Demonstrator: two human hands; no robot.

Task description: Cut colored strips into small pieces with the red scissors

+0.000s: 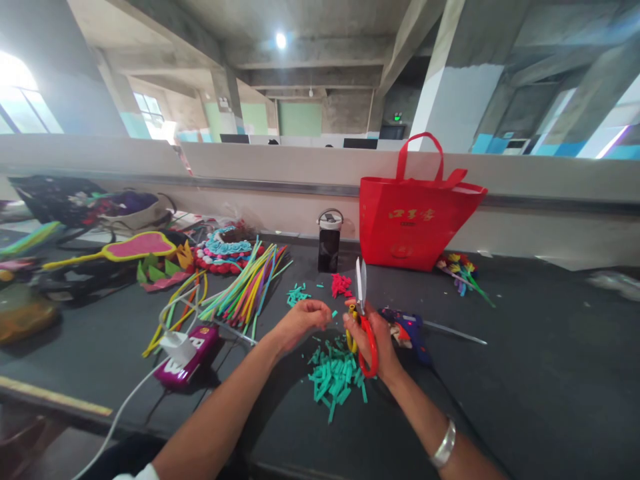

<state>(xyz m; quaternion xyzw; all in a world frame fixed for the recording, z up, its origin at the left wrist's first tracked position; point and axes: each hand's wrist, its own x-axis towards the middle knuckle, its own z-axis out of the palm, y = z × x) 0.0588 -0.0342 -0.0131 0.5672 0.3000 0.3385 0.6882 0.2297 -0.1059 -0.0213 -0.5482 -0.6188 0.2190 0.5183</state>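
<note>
My right hand [377,333] is wrapped round scissors [369,343] with red and yellow handles, their blades pointing up and slightly apart. To the left, my left hand [306,321] has its fingers curled into a pinch. A small teal piece [335,314] shows right at those fingertips; whether they grip it I cannot tell. Below both hands lies a heap of cut teal strips [335,377]. Beyond them are a smaller pile of teal bits [298,294] and a pile of red-pink bits [341,285].
A blue glue gun [413,330] lies right of my right hand. Behind stand a dark phone [329,250] and a red bag [415,223]. Leftward are colourful craft stems [250,287], a purple power strip [187,360] with a white plug, and a pink-yellow heart-shaped piece [143,245].
</note>
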